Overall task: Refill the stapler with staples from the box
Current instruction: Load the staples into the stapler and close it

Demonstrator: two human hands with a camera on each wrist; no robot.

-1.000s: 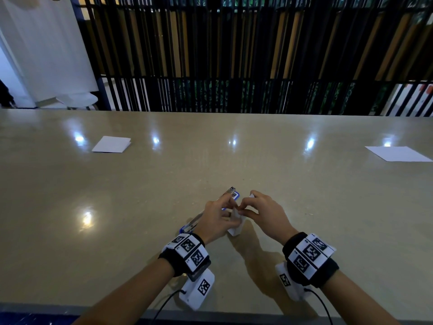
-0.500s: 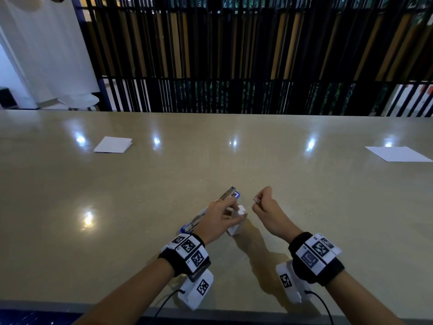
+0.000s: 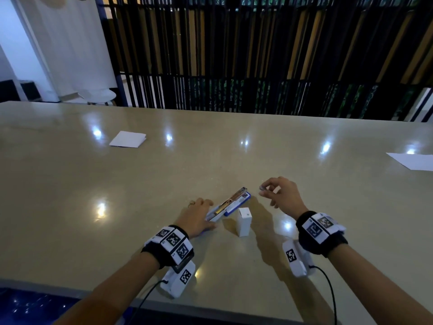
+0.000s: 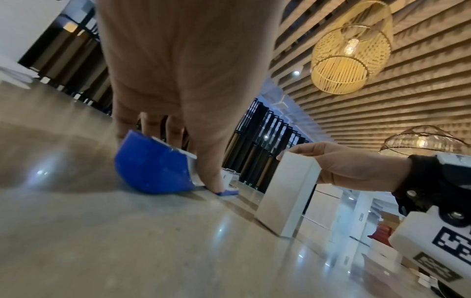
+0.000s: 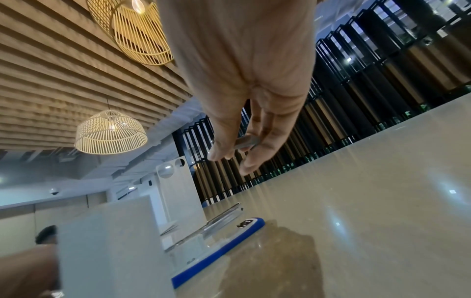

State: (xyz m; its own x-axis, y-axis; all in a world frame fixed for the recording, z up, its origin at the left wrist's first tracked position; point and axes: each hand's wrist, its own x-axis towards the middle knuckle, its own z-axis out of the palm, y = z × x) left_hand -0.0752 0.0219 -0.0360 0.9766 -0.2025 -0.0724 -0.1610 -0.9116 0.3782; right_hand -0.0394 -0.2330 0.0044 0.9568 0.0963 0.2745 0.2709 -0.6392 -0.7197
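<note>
The blue stapler [image 3: 232, 202] lies open on the table, its metal magazine [image 3: 230, 199] raised and pointing away to the right. My left hand [image 3: 201, 214] holds the stapler's rear end; in the left wrist view the thumb [image 4: 211, 161] and the fingers straddle the blue rear [image 4: 150, 171]. The white staple box [image 3: 244, 221] stands upright just right of the stapler, with no hand on it. My right hand [image 3: 264, 192] hovers beyond the stapler's tip and pinches a strip of staples [image 5: 246, 142] between thumb and fingers.
A folded white paper [image 3: 127, 139] lies at the far left of the beige table [image 3: 234, 160], and a white sheet [image 3: 412, 160] lies at its right edge. A black slatted screen [image 3: 257, 66] runs behind the table.
My right hand has drawn away from the box with the staple strip and risen to the right. My left hand let go of the box and moved onto the stapler's rear.
</note>
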